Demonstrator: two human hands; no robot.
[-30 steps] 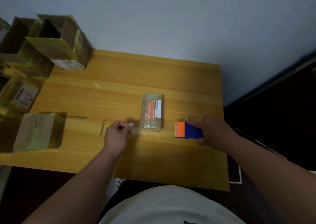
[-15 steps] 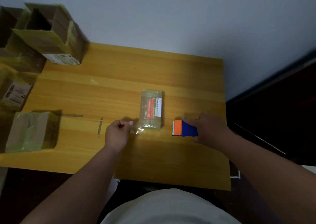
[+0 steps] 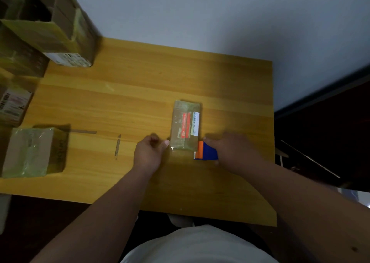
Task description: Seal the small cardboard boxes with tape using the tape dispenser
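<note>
Tape dispenser (image 3: 206,151) half-hidden in right hand (image 3: 234,152) grip, left hand (image 3: 149,152) pinching blurred tape end (image 3: 171,148)

Wooden table (image 3: 140,86) with flat box (image 3: 185,125), taped cartons (image 3: 34,152).

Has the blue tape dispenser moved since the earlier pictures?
Yes. The tape dispenser in the right hand has come leftward, closer to the small box.

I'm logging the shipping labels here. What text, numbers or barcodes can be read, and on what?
None can be read.
Small box: white label and red print, too blurred.
Open carton: white label, too small.
Left-edge box: barcode label, blurred.
Tape dispenser: no text visible.
</note>
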